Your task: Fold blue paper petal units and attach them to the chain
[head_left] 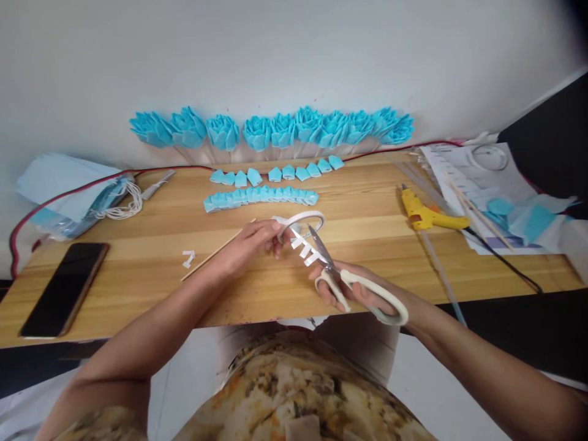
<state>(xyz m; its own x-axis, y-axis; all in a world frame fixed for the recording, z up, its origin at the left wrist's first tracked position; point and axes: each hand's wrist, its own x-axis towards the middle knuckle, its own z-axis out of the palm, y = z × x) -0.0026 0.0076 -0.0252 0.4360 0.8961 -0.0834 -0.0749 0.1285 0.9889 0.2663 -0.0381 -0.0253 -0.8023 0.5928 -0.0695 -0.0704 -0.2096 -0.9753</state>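
Observation:
My left hand (pixel 260 240) grips a roll of white tape (pixel 316 218), held above the middle of the table. Several short white tape pieces (pixel 304 250) hang along the blade of the scissors (pixel 377 298). My right hand (pixel 349 286) holds these white-handled scissors, their blades parted and pointing toward the tape roll. A thin wooden stick (pixel 212 250) lies under my left wrist. Left of it are a few small white tape scraps (pixel 188 258). Beyond my hands runs a row of folded blue pieces (pixel 260 196).
Blue paper flowers (pixel 223 131) on sticks lean along the wall, behind small blue folded pieces (pixel 274 174). A yellow glue gun (pixel 429 212) and papers (pixel 478 177) lie right. At left are a phone (pixel 65 289), bagged blue sheets (pixel 68 187) and a red-black cable (pixel 68 195).

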